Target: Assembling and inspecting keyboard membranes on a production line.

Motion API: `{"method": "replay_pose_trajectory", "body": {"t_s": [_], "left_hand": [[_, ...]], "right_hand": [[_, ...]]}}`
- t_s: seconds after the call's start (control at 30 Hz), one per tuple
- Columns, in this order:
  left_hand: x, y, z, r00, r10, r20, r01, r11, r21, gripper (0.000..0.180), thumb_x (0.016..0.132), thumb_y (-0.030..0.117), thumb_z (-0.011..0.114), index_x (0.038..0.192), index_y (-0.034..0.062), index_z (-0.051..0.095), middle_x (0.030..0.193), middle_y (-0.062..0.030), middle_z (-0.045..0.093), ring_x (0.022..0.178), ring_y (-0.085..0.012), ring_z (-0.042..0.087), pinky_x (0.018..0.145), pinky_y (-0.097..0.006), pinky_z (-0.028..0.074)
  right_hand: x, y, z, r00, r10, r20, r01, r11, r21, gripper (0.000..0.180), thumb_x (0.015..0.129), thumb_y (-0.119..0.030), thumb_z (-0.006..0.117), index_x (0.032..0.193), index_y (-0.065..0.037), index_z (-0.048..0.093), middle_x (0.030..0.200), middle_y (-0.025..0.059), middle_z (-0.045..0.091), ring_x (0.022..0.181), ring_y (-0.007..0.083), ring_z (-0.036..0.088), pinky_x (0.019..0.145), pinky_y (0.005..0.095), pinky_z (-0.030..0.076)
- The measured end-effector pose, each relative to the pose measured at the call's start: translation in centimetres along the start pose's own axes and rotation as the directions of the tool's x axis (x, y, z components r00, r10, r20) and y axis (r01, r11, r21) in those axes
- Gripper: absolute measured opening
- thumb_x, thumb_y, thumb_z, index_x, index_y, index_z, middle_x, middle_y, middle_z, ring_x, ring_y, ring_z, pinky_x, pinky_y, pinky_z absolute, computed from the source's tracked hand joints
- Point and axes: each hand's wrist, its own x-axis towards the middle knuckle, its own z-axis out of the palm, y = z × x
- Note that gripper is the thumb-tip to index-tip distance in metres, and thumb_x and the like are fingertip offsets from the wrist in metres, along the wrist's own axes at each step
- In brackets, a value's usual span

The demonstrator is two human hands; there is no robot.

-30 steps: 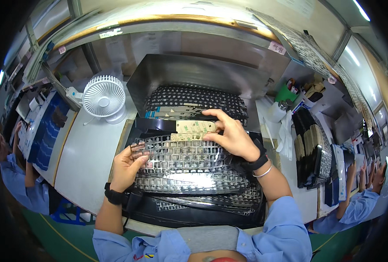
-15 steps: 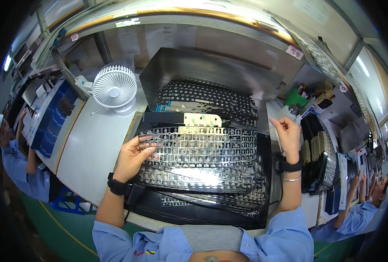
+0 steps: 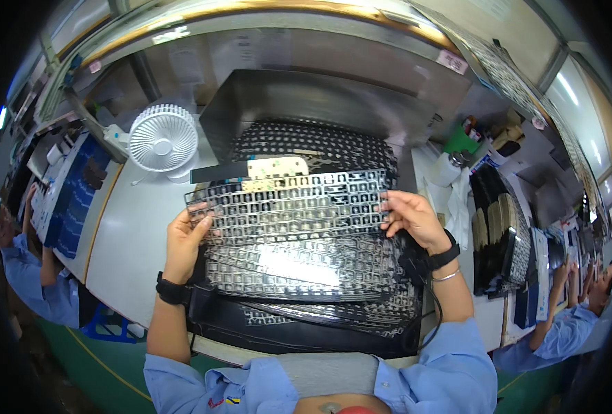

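Observation:
A thin keyboard-shaped sheet [image 3: 285,210] with rows of square key cutouts is held up between my two hands, tilted a little. My left hand [image 3: 183,241] pinches its left end, thumb on top. At the right end, my right hand [image 3: 413,219] has closed its thumb and fingers on the edge. A cream tab [image 3: 278,168] and a dark strip [image 3: 217,172] show along the sheet's far edge; whether they are joined to it I cannot tell. Under the sheet lies a pile of similar cutout sheets [image 3: 251,272], fanned out and shiny.
Behind the pile, more black sheets [image 3: 313,138] lie against a dark metal shield [image 3: 306,93]. A white fan [image 3: 162,143] stands at left; a green holder [image 3: 462,141], a bottle [image 3: 446,168] and stacked dark parts [image 3: 495,228] are at right. People work on both sides.
My right hand has come down and inward and taken the sheet's right end. The sheet has been lifted off the pile, with its right end higher.

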Motion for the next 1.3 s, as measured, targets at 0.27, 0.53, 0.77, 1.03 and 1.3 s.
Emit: {"method": "replay_pose_trajectory", "body": {"t_s": [0.27,0.53,0.77,1.03,1.3], "left_hand": [[0.8,-0.6,-0.1,0.999,0.023,-0.034,-0.021,0.998,0.065,0.024,0.089,0.003,0.052,0.113,-0.0003,0.051,0.096,-0.0082,0.063,0.071,-0.0080,0.059,0.064,-0.021,0.052],[0.3,0.2,0.2,0.994,-0.079,-0.079,0.077,0.997,-0.027,0.015,0.092,0.015,0.053,0.100,0.0023,0.055,0.083,-0.0015,0.061,0.065,-0.0051,0.057,0.053,-0.018,0.047],[-0.2,0.1,0.1,0.998,-0.053,0.031,0.059,0.970,-0.236,0.024,0.095,0.017,0.046,0.101,-0.0029,0.058,0.093,-0.0082,0.063,0.081,-0.0125,0.061,0.071,-0.026,0.050],[-1.0,0.9,0.8,0.996,-0.069,0.055,0.077,0.984,-0.158,0.034,0.096,0.022,0.040,0.111,-0.0048,0.054,0.089,-0.0096,0.064,0.062,-0.0093,0.058,0.051,-0.020,0.048],[-1.6,1.1,0.7,0.936,0.291,0.198,-0.274,0.956,-0.108,0.032,0.098,0.022,0.040,0.112,-0.0031,0.055,0.085,-0.0091,0.063,0.065,-0.0106,0.059,0.056,-0.017,0.046]], "right_hand": [[0.4,-0.2,0.4,0.998,-0.023,-0.054,0.015,0.991,-0.131,0.034,0.087,-0.009,0.060,0.117,0.005,0.054,0.087,0.0059,0.063,0.070,0.0092,0.060,0.058,0.0216,0.055],[0.3,-0.1,0.4,0.992,-0.052,-0.116,0.038,0.993,-0.116,0.029,0.087,-0.008,0.059,0.114,0.004,0.056,0.082,0.0031,0.061,0.066,0.0075,0.059,0.057,0.0189,0.052],[0.5,0.7,-0.9,0.964,-0.132,-0.230,0.123,0.991,-0.054,0.026,0.087,-0.006,0.058,0.112,0.001,0.057,0.084,0.0003,0.060,0.069,0.0043,0.054,0.057,0.0169,0.048],[1.2,1.4,-2.2,0.957,-0.133,-0.257,0.122,0.991,-0.055,0.020,0.089,-0.006,0.055,0.109,-0.002,0.058,0.089,-0.0004,0.060,0.070,0.0037,0.053,0.058,0.0171,0.045],[1.2,2.0,-4.1,0.904,-0.363,-0.224,0.369,0.929,-0.013,0.011,0.087,0.000,0.053,0.092,-0.006,0.060,0.097,-0.0005,0.053,0.074,0.0029,0.046,0.056,0.0157,0.034]]}}
